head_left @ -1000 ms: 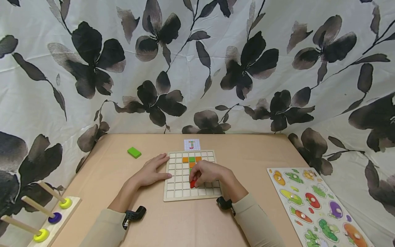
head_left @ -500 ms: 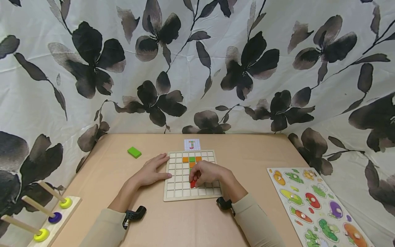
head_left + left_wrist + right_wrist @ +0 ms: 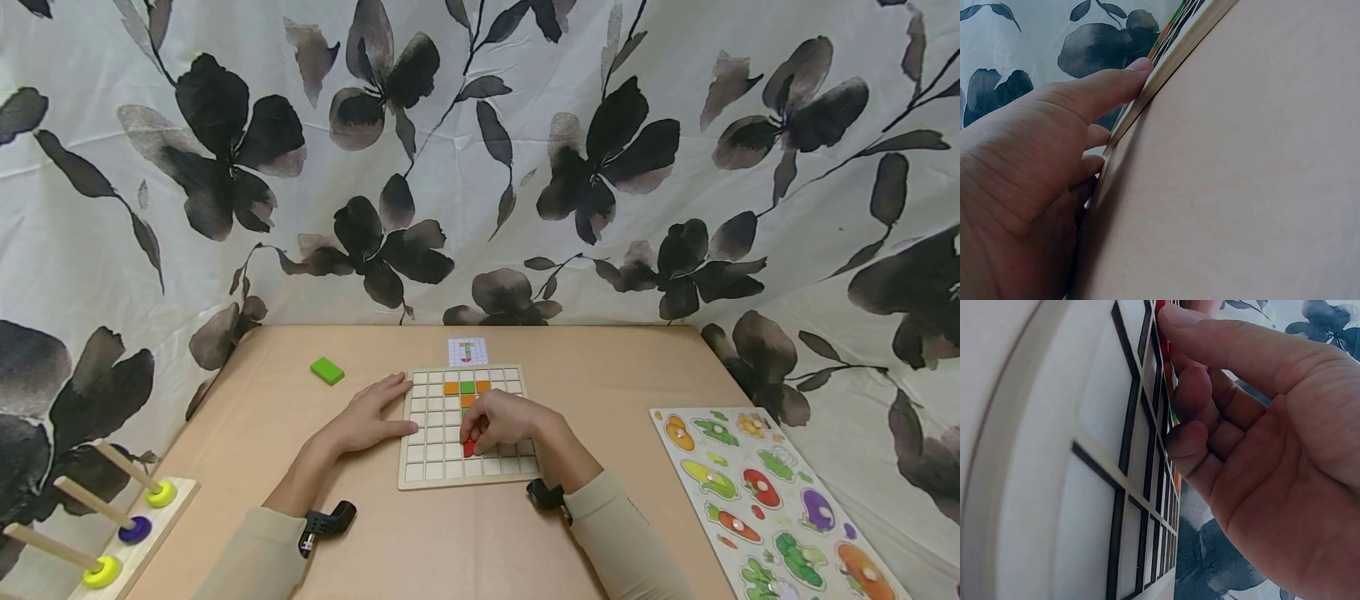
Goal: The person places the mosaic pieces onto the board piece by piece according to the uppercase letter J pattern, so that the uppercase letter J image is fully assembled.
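A pale wooden grid board [image 3: 431, 477] with square white cells lies mid-table in the head view. Orange tiles [image 3: 452, 388] and a green tile [image 3: 467, 387] fill cells near its top, and more colour runs down the column beneath. My right hand [image 3: 508, 419] bends over that column and pinches a red tile [image 3: 468, 448] low in it; the fingers partly cover the tile and its neighbours. Along the board's left edge rests my left hand [image 3: 367, 419], fingers extended. In the left wrist view the thumb [image 3: 1116, 84] touches the board's rim [image 3: 1172, 72].
A pattern card [image 3: 467, 352] lies just beyond the board. To the left is a green block [image 3: 327, 371]. A peg stand [image 3: 161, 521] with coloured rings occupies the near left corner, and a vegetable picture board [image 3: 693, 475] the right side. Floral cloth [image 3: 480, 167] hangs behind.
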`<state>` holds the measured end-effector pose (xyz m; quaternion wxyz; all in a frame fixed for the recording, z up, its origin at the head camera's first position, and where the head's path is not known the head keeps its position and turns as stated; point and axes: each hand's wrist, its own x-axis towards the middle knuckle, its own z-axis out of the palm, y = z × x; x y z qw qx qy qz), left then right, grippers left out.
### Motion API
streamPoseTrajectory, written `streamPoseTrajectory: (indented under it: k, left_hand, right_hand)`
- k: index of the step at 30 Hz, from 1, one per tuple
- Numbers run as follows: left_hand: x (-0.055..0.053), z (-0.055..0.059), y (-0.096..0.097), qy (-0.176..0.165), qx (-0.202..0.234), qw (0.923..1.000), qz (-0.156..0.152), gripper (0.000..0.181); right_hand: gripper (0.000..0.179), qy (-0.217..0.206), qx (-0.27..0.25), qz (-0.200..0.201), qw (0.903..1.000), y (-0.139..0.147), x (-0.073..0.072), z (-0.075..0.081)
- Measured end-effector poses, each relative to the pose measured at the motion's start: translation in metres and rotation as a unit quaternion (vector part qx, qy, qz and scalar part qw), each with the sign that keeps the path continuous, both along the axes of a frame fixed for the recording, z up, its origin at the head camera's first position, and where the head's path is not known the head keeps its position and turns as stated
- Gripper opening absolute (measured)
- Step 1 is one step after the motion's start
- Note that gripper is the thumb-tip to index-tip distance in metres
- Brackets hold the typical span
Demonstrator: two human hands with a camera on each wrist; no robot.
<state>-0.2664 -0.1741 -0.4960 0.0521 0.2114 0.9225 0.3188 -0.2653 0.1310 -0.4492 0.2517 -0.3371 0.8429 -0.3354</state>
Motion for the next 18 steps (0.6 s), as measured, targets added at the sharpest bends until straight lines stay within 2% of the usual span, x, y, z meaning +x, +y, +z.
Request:
streamPoseTrajectory:
  k: [8, 18]
  left_hand:
    - [0.001, -0.002, 0.000, 0.004, 0.003, 1.0000, 0.000, 0.090]
    - [0.001, -0.002, 0.000, 0.001, 0.005, 1.0000, 0.000, 0.090]
  right_hand:
    - [0.017, 0.010, -0.011, -0.009, 0.9998, 0.002, 0.000, 0.003]
    - [0.029, 0.052, -0.069, -0.080, 0.9931, 0.030, -0.008, 0.022]
